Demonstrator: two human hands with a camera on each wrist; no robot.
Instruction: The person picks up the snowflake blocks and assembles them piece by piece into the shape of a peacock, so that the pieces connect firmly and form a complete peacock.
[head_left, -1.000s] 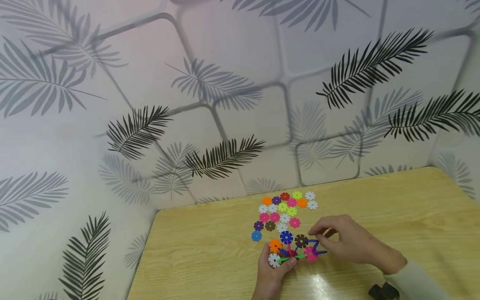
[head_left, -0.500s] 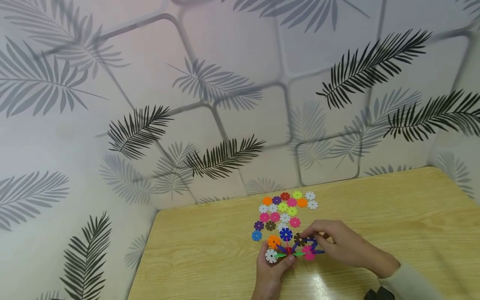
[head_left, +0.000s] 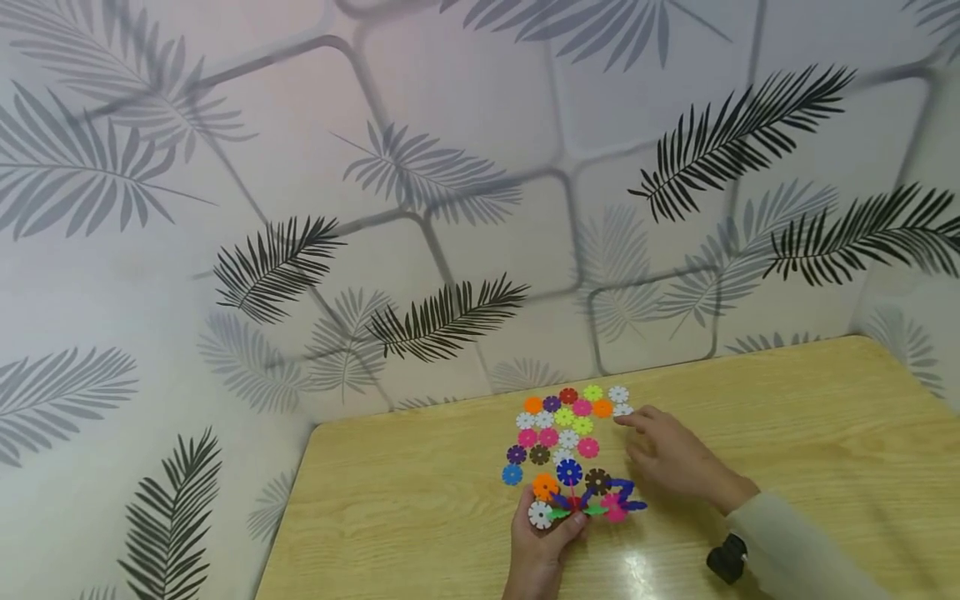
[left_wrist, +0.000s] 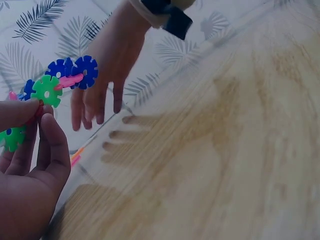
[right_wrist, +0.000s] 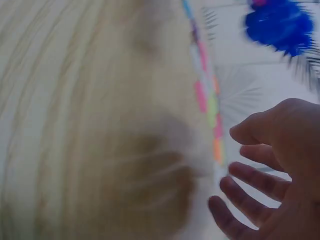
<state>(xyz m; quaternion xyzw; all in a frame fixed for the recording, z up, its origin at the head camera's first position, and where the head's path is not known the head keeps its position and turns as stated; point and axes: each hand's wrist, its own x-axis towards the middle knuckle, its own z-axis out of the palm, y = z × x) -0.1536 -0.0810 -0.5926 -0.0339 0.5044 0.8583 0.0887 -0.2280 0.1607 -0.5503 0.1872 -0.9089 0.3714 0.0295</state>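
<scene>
My left hand (head_left: 542, 546) holds a build of interlocked notched plastic discs (head_left: 569, 472). In the left wrist view, thumb and fingers pinch its red piece, beside a green disc (left_wrist: 46, 91). Around the build, orange, white, brown and pink discs show in the head view, with a dark blue chain (head_left: 622, 493) at its right. My right hand (head_left: 675, 454) is off the build, over the table, its index finger reaching close to a white disc (head_left: 622, 410). The right wrist view shows this hand's fingers (right_wrist: 250, 200) spread and holding nothing.
Several loose discs in mixed colours, among them a red one (head_left: 568, 396) and a light blue one (head_left: 512, 474), lie flat beyond the build. The wooden table (head_left: 397, 500) meets a leaf-patterned wall (head_left: 480, 250) at the back. A black device (head_left: 727, 558) sits by the right sleeve.
My right hand has let go of the build's right side and moved away toward the white discs at the back right. My left hand stays nearly in place with the build.
</scene>
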